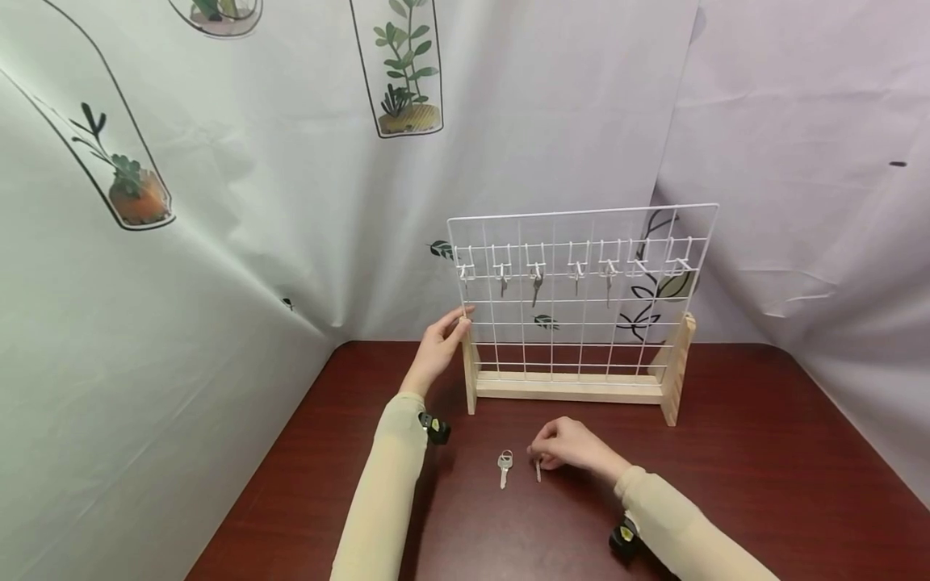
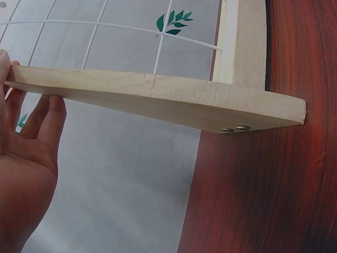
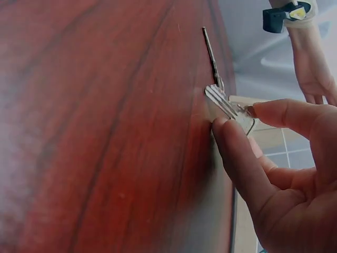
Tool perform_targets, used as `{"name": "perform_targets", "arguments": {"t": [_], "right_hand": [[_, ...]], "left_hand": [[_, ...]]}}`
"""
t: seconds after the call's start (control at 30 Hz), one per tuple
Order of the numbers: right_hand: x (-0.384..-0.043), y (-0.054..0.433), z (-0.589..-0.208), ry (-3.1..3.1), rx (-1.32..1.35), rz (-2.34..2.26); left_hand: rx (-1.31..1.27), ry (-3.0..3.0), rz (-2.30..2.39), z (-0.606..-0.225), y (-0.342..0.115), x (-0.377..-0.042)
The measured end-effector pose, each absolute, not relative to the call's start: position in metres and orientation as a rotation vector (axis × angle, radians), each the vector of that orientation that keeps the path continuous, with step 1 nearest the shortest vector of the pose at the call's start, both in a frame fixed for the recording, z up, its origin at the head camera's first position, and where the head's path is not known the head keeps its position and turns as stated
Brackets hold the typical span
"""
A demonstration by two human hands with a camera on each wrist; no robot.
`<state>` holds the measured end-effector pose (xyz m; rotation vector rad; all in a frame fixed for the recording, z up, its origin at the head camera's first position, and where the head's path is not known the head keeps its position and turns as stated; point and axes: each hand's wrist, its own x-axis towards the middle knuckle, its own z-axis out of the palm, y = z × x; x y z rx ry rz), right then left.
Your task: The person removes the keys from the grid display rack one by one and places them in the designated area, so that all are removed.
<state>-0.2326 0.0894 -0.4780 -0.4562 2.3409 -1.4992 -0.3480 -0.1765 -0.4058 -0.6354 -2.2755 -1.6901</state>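
My left hand (image 1: 438, 343) holds the top of the left wooden upright (image 2: 142, 92) of a white wire-grid rack. In the left wrist view, its thumb and fingers sit on either side of the wood. My right hand (image 1: 570, 445), low over the table, pinches a silver key (image 3: 224, 103) between thumb and fingertip. A second key (image 1: 504, 468) with a small ring lies flat on the table, left of the right hand. Several keys, such as this one (image 1: 537, 288), hang from white hooks along the upper grid. The two hooks farthest right, including the end hook (image 1: 679, 265), carry no key.
The rack's wooden base bar (image 1: 567, 389) and right wooden foot (image 1: 677, 371) stand on the dark red table (image 1: 763, 468). Close behind hangs a pale curtain (image 1: 291, 161) printed with plants; it also runs along both sides.
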Motion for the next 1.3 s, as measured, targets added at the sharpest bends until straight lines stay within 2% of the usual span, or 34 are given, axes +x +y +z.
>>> {"name": "perform_targets", "arguments": {"t": [0.17,0.5,0.73,0.97,1.3], "right_hand": [[-0.237,0.086,-0.479,2.347,-0.428,-1.464],[-0.243,0.086,-0.482,2.279,-0.528,-1.447],[-0.245,0.085,-0.479,2.309,-0.619,-1.346],[-0.243,0.080,-0.481,2.398,-0.652,-1.257],[-0.240,0.079,-0.480,2.550,-0.742,-1.128]], "left_hand": [[-0.650,-2.299,-1.673,-0.390,-0.175,-0.333],[-0.671,-2.306,-1.691,-0.387,-0.174,-0.333],[-0.629,-2.274,-1.700,-0.413,-0.177,-0.357],[-0.637,-2.303,-1.660,-0.391,-0.175,-0.332],[-0.641,-2.300,-1.653,-0.394,-0.173,-0.331]]}}
